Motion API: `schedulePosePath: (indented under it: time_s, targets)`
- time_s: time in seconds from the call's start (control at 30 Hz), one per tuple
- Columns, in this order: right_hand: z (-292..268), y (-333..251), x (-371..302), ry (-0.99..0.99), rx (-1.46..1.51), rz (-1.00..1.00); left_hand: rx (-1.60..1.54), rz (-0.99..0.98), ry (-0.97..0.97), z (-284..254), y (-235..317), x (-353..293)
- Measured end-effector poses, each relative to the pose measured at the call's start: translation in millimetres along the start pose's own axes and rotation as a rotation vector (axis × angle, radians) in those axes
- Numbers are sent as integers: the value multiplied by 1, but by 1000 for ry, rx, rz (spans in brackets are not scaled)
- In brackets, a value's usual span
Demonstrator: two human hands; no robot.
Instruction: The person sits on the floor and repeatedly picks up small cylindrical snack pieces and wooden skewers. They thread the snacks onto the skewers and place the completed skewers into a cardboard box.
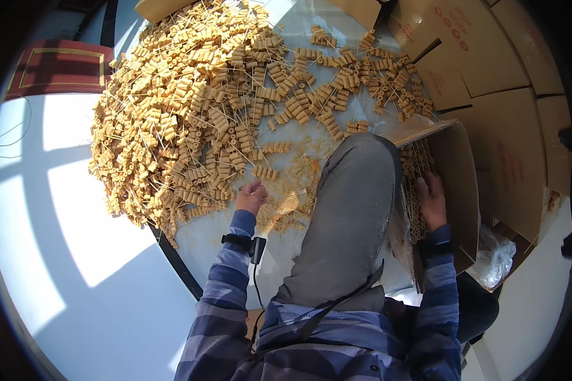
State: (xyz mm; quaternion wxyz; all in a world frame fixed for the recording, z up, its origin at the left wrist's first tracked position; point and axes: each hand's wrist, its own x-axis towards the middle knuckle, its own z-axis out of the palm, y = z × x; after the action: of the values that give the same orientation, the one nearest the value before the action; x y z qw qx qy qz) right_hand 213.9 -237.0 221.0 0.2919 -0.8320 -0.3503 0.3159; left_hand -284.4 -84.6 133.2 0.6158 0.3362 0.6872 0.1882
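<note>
A large heap of tan, ridged, tube-shaped pieces threaded on thin sticks (171, 120) spreads ahead of me and to the left. By its near edge is my left hand (252, 196), its fingers curled together; what they hold, if anything, is too small to tell. My right hand (432, 202) reaches inside an open cardboard carton (459, 184) at my right knee. Its fingers are stretched out and rest against the packed skewers (414, 184) along the carton's left side. Part of that packed stack is hidden by the hand and the carton's flap.
My bent grey-trousered knee (346, 209) stands between the hands. Crumbs (292, 200) lie on the sheet beside it. More cardboard boxes (499, 133) line the right, with clear plastic wrap (491, 257) by the carton. A red panel (60, 66) is at the far left.
</note>
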Motion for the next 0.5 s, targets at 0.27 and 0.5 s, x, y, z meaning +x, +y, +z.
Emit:
schedulePosePath:
  time_s: [0.27, 0.5]
  targets:
    - [-60, -13, -82, -50, -21, 150, 307, -10, 352, -26, -27, 88]
    - [-49, -15, -113, -92, -79, 156, 157, -274, 320, -1, 34, 121]
